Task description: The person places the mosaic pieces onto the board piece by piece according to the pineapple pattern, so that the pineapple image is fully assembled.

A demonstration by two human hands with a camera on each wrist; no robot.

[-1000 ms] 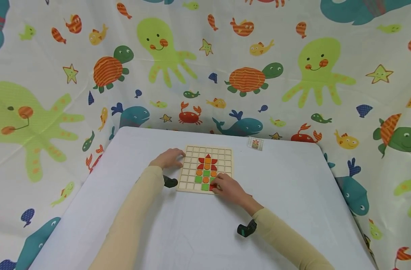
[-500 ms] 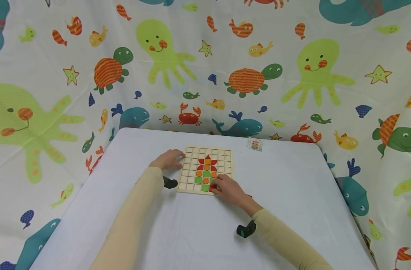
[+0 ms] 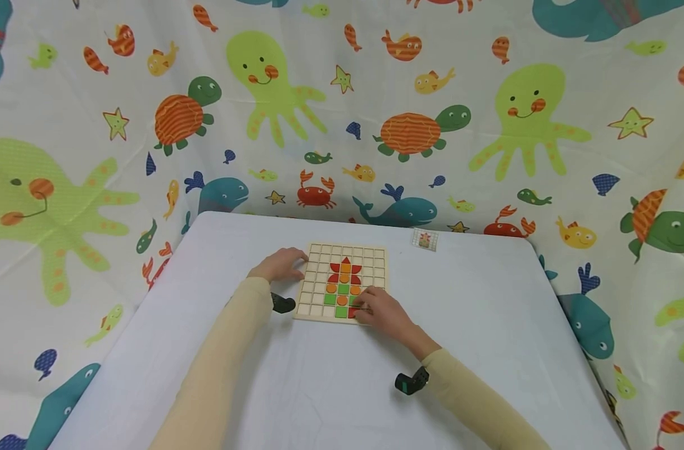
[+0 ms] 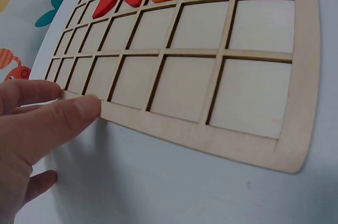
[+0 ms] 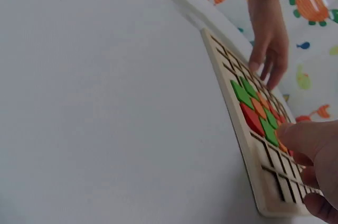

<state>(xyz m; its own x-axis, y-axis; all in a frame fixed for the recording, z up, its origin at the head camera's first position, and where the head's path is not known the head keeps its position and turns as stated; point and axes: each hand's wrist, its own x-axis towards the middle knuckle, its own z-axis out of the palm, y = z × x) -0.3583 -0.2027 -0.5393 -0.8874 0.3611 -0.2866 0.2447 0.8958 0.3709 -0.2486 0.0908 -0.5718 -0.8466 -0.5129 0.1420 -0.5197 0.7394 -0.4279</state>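
A square wooden grid board (image 3: 317,299) lies on the table, with red, orange and green flat pieces forming a figure. My left hand (image 3: 278,265) touches the board's left edge; in the left wrist view its thumb (image 4: 87,106) and a finger meet the wooden rim. Over the lower right of the figure is my right hand (image 3: 383,312), its fingertips low by a red piece (image 5: 252,119) that sits in the bottom row beside a green square (image 3: 342,312). In the right wrist view, the thumb hides part of the figure; anything beneath the bent fingers is hidden.
A small picture card (image 3: 425,239) showing a gridded figure lies at the back of the white-covered table (image 3: 319,387). A patterned sea-animal curtain (image 3: 342,112) hangs behind it. Black devices are worn at both wrists.
My right hand has shifted slightly, uncovering more of the bottom-row red piece. A red bit seen beside the right wrist before is no longer visible. My left hand stays at the board's edge.
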